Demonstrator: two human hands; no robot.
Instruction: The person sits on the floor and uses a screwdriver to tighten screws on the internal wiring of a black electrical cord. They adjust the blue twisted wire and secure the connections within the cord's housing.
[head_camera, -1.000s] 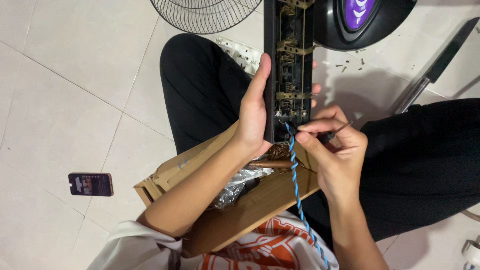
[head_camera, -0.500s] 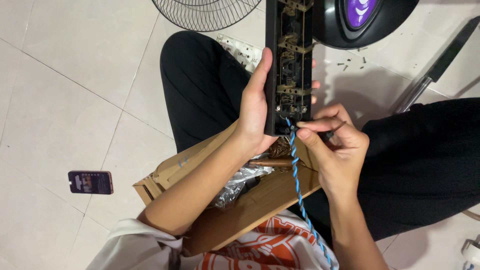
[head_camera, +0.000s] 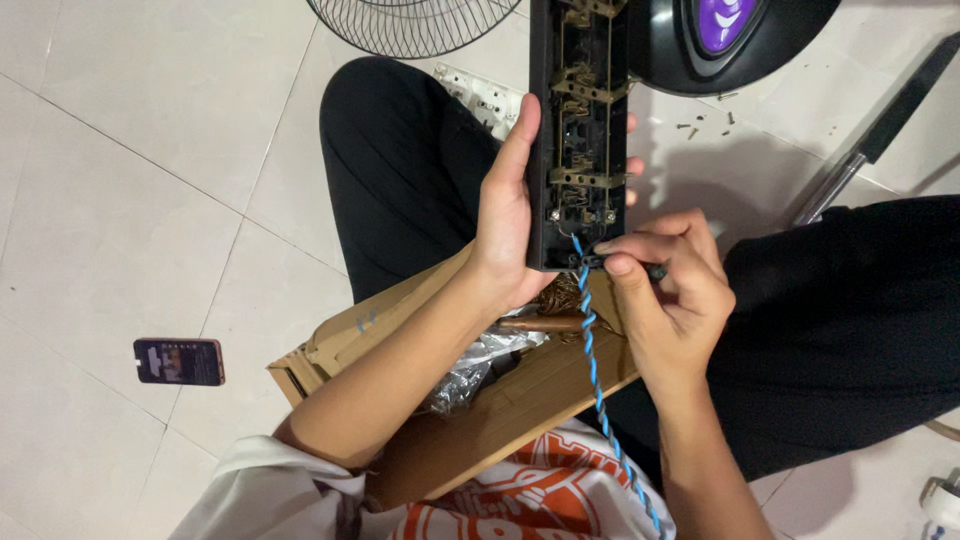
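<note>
Now, left hand (head_camera: 505, 235): wrapped around the left edge of the open black power strip (head_camera: 578, 130), thumb laid up along its side, the other fingers (head_camera: 634, 166) curled behind and showing at the right edge.
Right hand (head_camera: 665, 290): at the strip's lower end, thumb and forefinger pressed together on a thin dark tool, probably a small screwdriver, though only its tip shows.
Power strip: held upright over the lap, its cover off, brass contact rails (head_camera: 583, 95) bare along the inside.
Cable: a twisted blue and black cable (head_camera: 596, 380) enters the strip's lower end beside the pinching fingers and runs down across the lap to the orange-printed shirt (head_camera: 520, 495).
Lap: a flattened cardboard box (head_camera: 500, 400) lies across the black trousers, with crumpled clear plastic (head_camera: 480, 365) on it.
Floor: pale tiles; a phone (head_camera: 179, 361) lies well apart to the left.
Behind: a wire fan grille (head_camera: 420, 25), a black fan base with a purple patch (head_camera: 730, 30), and small screws (head_camera: 705, 120) scattered near it.
</note>
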